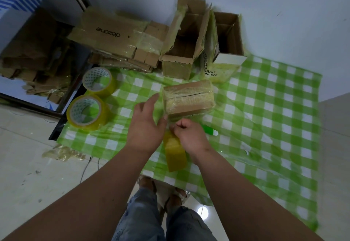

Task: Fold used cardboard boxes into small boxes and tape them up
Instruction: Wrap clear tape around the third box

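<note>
Right hand grip: right hand (190,136) has its fingers curled, pinching the clear tape just below the near edge of the small taped box (188,99); what else it may hold is hidden.
Left hand: left hand (146,125) has its fingers straight and relaxed, holding nothing, its fingertips just beside the box's left side.
Small taped box: closed, wrapped in yellowish tape, lying on the green checked cloth (274,112), about mid-cloth.
Working tape roll: yellow tape roll (175,150) stands on edge between the two wrists, nearer the person than the box.
Green-handled tool: green-and-white handle (209,130) sticks out from behind the right hand, near the box's near right corner; its kind is not clear.
Spare rolls: two tape rolls (92,97) lie left of the box at the cloth's left edge.
Open boxes: two open cartons (204,40) stand behind the box, against the wall.
Flat cardboard: flattened cardboard stack (117,42) lies behind and left of the box.
</note>
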{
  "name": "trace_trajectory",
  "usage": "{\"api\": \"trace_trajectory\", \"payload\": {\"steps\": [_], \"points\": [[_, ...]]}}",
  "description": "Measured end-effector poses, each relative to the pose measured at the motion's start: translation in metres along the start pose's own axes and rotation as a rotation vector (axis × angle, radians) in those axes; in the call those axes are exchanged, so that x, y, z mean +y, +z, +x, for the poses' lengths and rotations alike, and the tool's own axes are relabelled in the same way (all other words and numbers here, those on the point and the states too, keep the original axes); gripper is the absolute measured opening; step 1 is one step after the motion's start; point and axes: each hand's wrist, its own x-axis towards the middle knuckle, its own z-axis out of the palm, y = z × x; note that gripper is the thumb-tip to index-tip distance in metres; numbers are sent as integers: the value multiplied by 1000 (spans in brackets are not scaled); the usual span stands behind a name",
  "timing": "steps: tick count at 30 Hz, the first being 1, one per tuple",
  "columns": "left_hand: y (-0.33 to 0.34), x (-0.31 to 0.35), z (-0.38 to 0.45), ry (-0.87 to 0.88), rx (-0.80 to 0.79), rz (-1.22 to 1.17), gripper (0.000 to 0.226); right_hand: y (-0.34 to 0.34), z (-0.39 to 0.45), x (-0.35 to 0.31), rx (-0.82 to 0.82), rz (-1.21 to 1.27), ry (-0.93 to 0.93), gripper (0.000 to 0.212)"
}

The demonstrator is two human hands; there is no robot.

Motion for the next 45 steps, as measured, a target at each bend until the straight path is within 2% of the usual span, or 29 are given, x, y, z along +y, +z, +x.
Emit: {"api": "trace_trajectory", "payload": {"steps": [2, 4, 8, 14, 20, 25, 31, 34, 38, 45], "points": [[-1, 0, 14, 155, -101, 154, 57, -2, -1, 1, -18, 8, -10, 25], [-1, 2, 26, 182, -171, 260, 53, -2, -2, 2, -13, 7, -31, 26], [-2, 2, 33, 177, -176, 310, 54, -6, -3, 6, -3, 34, -36, 19], [-1, 2, 36, 209, -165, 362, 58, -20, -5, 17, 84, 202, 11, 23], [3, 3, 34, 200, -136, 361, 57, -42, 4, 12, 222, 313, 10, 22], [6, 6, 35, 189, -130, 358, 56, -66, 11, -4, 328, 312, -105, 25], [10, 4, 34, 177, -96, 260, 57, -64, 20, -1, 236, 236, -169, 28], [12, -6, 30, 148, -58, 117, 59, -61, 23, 6, 260, 218, -183, 29], [12, -12, 24, 88, -117, 21, 66, -65, 20, 7, 300, 314, -150, 31], [9, -12, 34, 158, -137, 71, 66, -65, 18, 5, 318, 365, -117, 33]]}}
